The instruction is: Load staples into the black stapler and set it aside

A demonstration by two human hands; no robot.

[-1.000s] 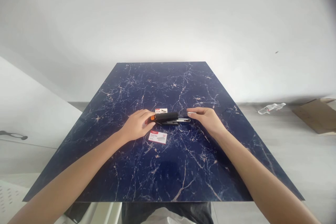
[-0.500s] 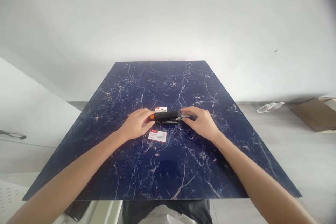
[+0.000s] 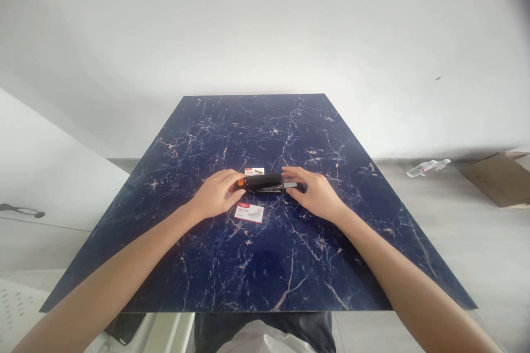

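A black stapler with an orange part at its left end lies on its side across the middle of the table. My left hand is closed around that orange end. At the opposite end, my right hand pinches a silver strip of staples between thumb and fingers, right against the stapler's end; I cannot tell how far in it sits. In front of the stapler lies a white and red staple box. Behind it a second small white and red box is partly covered.
The blue marbled table narrows toward the white wall. On the floor to the right are clear plastic bottles and a cardboard box. At the left is a white panel with a dark handle.
My right-hand fingers have shifted slightly around the silver strip at the stapler's end. The left hand keeps its hold. The whole view has moved a little.
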